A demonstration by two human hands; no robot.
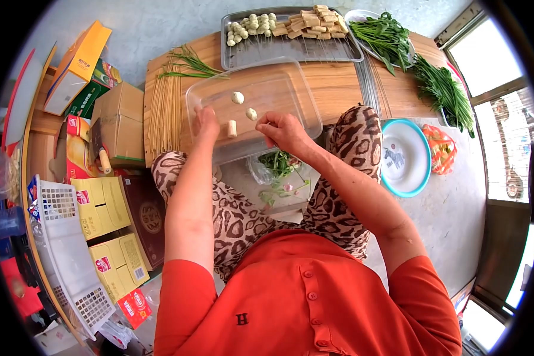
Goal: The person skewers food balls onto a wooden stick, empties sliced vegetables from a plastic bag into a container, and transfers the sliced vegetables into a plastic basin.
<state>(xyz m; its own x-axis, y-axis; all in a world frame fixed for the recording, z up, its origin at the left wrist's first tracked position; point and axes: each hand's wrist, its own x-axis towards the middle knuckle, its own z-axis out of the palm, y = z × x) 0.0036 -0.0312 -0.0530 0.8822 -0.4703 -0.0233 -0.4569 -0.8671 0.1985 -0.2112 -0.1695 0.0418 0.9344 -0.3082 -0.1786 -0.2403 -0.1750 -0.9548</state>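
A clear plastic tub (291, 89) rests on the near edge of a low wooden table (338, 83). Three small pale food pieces lie in it: a round ball (237, 97), another ball (251, 113) and a short cylinder (232, 128). My left hand (206, 120) is at the tub's left inner side, fingers curled, just left of the cylinder. My right hand (283, 130) hovers over the tub's near right part with fingertips pinched together; whether a thin skewer is between them I cannot tell.
A metal tray (291, 50) holds skewered balls (252, 25) and tofu skewers (314, 22). Bamboo skewers (163, 107) lie at the table's left, green leaves (385, 35) and chives (448, 95) at right. A blue-rimmed bowl (404, 157) and cardboard boxes (118, 121) sit on the floor.
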